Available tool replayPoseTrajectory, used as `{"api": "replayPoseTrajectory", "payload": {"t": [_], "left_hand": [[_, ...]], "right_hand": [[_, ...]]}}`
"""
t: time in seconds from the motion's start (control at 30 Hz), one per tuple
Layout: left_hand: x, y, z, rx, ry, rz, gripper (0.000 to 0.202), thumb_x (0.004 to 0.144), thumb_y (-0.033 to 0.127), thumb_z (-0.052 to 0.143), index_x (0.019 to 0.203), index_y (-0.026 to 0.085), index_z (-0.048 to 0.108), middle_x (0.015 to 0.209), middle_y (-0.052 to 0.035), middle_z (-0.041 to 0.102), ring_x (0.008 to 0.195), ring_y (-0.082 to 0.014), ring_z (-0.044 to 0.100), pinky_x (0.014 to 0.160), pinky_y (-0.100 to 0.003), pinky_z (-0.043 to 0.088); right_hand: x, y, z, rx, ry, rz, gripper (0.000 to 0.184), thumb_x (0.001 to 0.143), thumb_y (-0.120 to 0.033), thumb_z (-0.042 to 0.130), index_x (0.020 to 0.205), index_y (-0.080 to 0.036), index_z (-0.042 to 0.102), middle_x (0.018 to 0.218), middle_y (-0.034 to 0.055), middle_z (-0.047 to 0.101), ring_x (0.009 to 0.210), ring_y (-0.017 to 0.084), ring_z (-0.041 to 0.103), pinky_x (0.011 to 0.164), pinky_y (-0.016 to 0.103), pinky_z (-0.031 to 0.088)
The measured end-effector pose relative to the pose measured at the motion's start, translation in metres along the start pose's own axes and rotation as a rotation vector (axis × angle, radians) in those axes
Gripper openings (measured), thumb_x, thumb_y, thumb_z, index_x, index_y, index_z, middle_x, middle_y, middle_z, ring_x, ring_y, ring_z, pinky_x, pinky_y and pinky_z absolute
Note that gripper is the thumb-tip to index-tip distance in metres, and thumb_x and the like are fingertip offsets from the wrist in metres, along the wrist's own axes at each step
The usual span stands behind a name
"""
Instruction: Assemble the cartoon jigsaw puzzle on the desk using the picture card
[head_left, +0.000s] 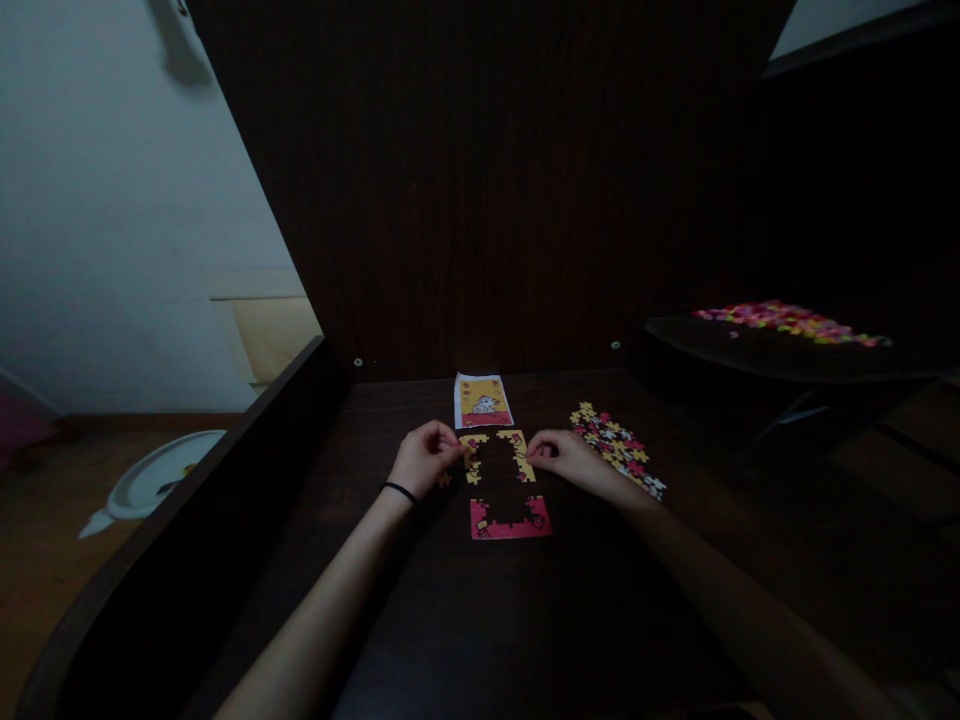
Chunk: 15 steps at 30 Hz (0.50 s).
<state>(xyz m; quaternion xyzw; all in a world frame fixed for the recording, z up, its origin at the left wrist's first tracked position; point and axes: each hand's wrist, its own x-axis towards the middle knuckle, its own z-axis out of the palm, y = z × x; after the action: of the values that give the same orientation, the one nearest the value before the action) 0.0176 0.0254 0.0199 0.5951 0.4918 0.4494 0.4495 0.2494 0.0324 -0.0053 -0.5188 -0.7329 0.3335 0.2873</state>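
Head view shows a yellow-and-red puzzle frame [510, 527].

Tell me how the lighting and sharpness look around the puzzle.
Head view: dim overall, and the dark desk swallows detail; the puzzle, left hand and right hand are readable but soft; the wall on the left is the brightest area; the desk's edges bow from the wide lens; no glare.
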Motion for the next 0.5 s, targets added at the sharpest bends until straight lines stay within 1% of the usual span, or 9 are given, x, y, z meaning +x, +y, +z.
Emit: {"api": "replayPoseTrajectory", "payload": {"t": [0.2,0.5], "left_hand": [[0.0005,-0.0005,-0.0010,-0.004,0.003,0.009,0.019,0.053,0.023,0.067,0.058,0.014,0.050,0.055,0.0041,0.052,0.052,-0.0081,0.049,0.052,-0.019,0.038],[0.0016,-0.0026,-0.0009,-0.008,0.010,0.007,0.021,0.053,0.026,0.067,0.057,0.014,0.050,0.054,0.0040,0.052,0.052,-0.0081,0.048,0.051,-0.019,0.037]], "right_hand": [[-0.0001,-0.0004,-0.0023,-0.039,0.057,-0.041,0.008,0.068,-0.019,0.057,0.071,-0.014,0.063,0.068,0.0023,0.059,0.060,0.012,0.052,0.056,0.024,0.041],[0.0016,0.0048,0.0034,-0.118,-0.005,-0.093,0.009,0.069,-0.015,0.055,0.071,-0.014,0.064,0.072,0.0033,0.060,0.062,0.012,0.054,0.058,0.024,0.043]]}}
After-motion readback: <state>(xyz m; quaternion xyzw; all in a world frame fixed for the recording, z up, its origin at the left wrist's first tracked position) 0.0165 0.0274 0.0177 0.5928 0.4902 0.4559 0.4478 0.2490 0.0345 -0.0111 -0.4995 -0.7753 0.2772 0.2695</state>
